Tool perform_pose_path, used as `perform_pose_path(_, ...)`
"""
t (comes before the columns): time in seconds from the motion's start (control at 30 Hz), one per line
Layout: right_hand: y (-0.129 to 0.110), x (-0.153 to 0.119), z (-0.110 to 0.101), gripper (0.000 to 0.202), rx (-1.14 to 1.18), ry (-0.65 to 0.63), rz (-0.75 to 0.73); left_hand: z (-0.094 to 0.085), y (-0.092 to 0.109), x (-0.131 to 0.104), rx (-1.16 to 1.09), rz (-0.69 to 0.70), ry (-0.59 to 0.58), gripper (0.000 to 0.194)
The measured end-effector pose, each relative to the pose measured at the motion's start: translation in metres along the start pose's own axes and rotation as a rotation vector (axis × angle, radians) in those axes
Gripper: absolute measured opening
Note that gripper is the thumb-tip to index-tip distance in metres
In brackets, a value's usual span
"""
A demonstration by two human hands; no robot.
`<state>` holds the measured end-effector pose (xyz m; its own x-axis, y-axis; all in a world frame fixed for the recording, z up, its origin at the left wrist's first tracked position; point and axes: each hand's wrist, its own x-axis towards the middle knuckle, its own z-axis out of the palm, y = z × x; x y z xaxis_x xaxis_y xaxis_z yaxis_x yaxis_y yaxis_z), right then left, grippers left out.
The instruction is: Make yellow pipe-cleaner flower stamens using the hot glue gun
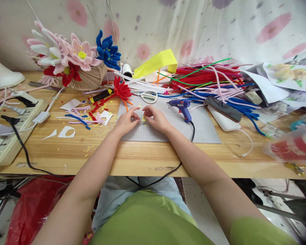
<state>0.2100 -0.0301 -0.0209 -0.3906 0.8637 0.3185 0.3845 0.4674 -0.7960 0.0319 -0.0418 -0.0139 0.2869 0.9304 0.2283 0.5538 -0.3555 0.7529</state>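
Note:
Over the grey cutting mat [204, 131], both of my hands are close together with fingers curled in. My right hand [156, 119] pinches a small yellow piece [144, 118], thin and partly hidden by the fingers. My left hand [127, 121] is closed just beside it, thumb and fingers bent together; what it pinches is too small to make out. Tiny yellow bits show around the fingertips. Right of my hands a blue hot glue gun [182, 108] lies on the mat. White-handled scissors [149, 97] and a red fuzzy flower [121, 90] lie beyond them.
Pipe cleaners [206, 80] are heaped at the back right, near a phone [223, 109]. Finished flowers [81, 54] stand back left. Cut scraps [78, 114] litter the left tabletop, beside a power strip [20, 131]. The glue gun's black cord [193, 131] runs over the front edge.

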Motion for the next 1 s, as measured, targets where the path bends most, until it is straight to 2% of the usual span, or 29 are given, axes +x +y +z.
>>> perform_pose_path(0.27,0.003,0.001,0.003,0.032,0.068,0.016,-0.015,-0.001,0.003,-0.001,-0.018,-0.021,-0.027,0.059)
perform_pose_path(0.43,0.002,0.001,0.003,0.031,0.101,0.030,0.014,0.002,-0.002,-0.001,-0.068,-0.012,-0.033,0.061)
perform_pose_path(0.8,0.007,0.002,0.002,0.032,0.105,0.033,0.012,0.008,-0.013,0.004,-0.473,-0.168,-0.092,0.070)
perform_pose_path(1.0,0.005,0.000,0.000,0.031,0.106,0.029,0.010,0.009,-0.012,0.005,-0.533,-0.222,-0.085,0.064)
